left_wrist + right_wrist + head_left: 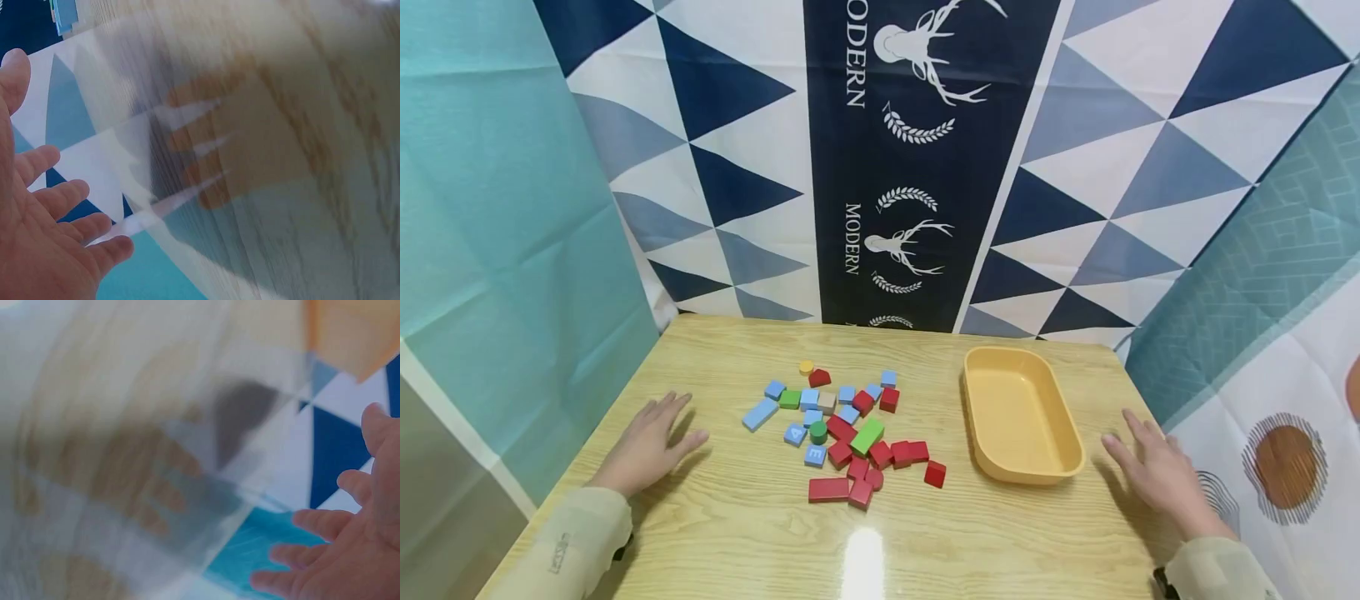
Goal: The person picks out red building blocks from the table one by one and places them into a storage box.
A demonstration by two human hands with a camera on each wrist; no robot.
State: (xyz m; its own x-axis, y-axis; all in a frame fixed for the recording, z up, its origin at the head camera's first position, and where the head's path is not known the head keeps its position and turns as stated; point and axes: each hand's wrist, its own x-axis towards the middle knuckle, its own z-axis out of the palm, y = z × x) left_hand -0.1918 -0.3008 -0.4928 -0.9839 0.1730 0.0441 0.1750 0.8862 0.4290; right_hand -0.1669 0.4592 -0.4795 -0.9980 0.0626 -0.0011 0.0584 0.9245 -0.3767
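In the head view my left hand [651, 446] is held over the table's left side, fingers apart, with nothing in it. My right hand [1161, 475] is just right of a yellow plastic tray [977, 417], apart from it and also holding nothing. Between the left hand and the tray lies a loose group of toy blocks: a long blue block [761, 414], a light green block [868, 436], a dark green cylinder [818, 432], a long red block [828, 490], a yellow round piece [807, 367] and several more red and blue ones. Both wrist views show spread fingers.
The wooden table [737, 533] carries everything. A patterned cloth [895, 167] hangs behind it, with a teal cloth [512, 208] at the left and another patterned cloth [1285, 333] at the right. Light glares on the front of the tabletop.
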